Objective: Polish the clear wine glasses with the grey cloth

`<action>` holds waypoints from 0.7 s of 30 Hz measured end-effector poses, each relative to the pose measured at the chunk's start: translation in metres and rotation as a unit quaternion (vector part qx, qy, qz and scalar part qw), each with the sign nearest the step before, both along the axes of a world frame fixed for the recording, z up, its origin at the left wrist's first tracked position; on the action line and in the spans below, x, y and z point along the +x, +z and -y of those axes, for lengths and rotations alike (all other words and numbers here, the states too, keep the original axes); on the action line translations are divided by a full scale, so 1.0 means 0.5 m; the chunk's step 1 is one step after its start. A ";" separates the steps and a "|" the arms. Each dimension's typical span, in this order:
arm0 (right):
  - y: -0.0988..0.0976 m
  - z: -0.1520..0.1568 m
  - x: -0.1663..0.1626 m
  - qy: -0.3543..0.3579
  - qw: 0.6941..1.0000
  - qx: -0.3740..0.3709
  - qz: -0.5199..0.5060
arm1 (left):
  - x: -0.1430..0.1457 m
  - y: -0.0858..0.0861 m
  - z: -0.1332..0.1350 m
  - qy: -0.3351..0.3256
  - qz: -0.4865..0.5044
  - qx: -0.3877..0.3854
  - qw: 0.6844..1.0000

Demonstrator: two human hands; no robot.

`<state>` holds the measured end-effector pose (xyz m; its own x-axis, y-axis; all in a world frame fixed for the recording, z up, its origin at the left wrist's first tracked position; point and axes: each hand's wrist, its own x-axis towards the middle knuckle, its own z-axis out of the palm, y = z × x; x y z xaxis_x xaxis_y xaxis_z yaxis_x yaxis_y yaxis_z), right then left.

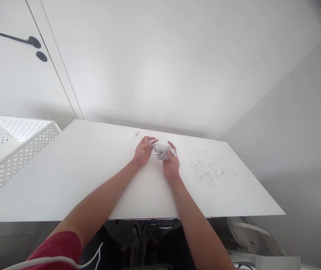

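Over the middle of the white table (104, 150), my right hand (172, 165) is closed around a light grey cloth (164, 153). The cloth is bunched about one end of a small clear glass (156, 149), so its full shape is hidden. My left hand (144, 152) pinches the other end of this glass with its fingertips. Just beyond the left hand, another clear glass piece (137, 134) stands on the table. Several more clear glass pieces (209, 168) are grouped to the right of my right hand, their outlines faint against the white top.
A white wall (154, 75) rises behind the table's far edge. At the left are a white perforated metal basket or rack (17, 165) and a door with a dark handle (20, 38). A white cable (56, 259) crosses my left sleeve. A round white object (253, 236) is below the table's right side.
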<state>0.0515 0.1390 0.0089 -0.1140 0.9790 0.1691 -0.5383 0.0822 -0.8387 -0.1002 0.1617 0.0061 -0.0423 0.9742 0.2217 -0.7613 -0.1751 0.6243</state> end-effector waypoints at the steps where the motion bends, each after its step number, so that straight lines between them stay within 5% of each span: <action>1: -0.001 0.000 0.001 -0.018 1.000 0.003 0.006 | 0.002 0.000 0.000 -0.007 -0.002 -0.001 1.000; 5: -0.004 0.005 -0.009 0.008 0.996 0.004 0.086 | 0.008 0.005 0.013 -0.035 -0.082 0.016 0.996; 9: -0.003 0.001 -0.011 0.062 0.997 -0.030 0.045 | 0.007 0.011 0.020 -0.033 -0.081 0.034 0.996; 17: -0.011 -0.021 0.023 -0.038 0.997 -0.014 -0.063 | 0.009 0.016 0.019 -0.166 -0.129 0.049 0.976; 21: -0.012 -0.027 0.021 -0.067 0.996 0.010 -0.051 | 0.002 -0.003 0.003 -0.135 -0.108 -0.046 0.984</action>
<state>0.0621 0.1525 0.0028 0.0368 0.9804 0.1936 -0.6043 0.1761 -0.7771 -0.0991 0.1600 0.0045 0.2590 0.9599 0.1076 -0.6200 0.0798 0.7805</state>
